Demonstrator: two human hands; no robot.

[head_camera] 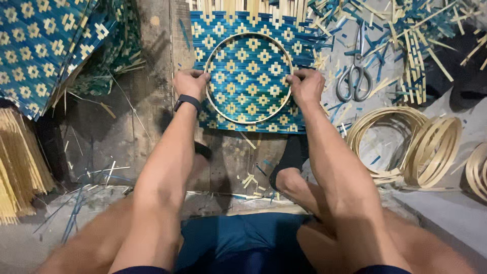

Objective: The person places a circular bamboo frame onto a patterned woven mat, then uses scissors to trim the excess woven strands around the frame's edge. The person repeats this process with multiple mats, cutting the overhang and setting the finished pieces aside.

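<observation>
Pressing down, the left hand (pixel 191 83) and right hand (pixel 306 85) each pinch opposite sides of a bamboo hoop (pixel 248 78). It lies on a blue-and-yellow woven mat (pixel 248 122) on the floor, with scissors (pixel 354 76) nearby.

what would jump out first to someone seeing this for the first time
At top centre, the left hand and right hand press a pale round hoop onto a blue woven mat with cream diamonds. Scissors lie to its right, above stacked spare hoops.

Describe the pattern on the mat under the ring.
Blue weave with pale yellow diamond motifs on the mat; head view.
</observation>
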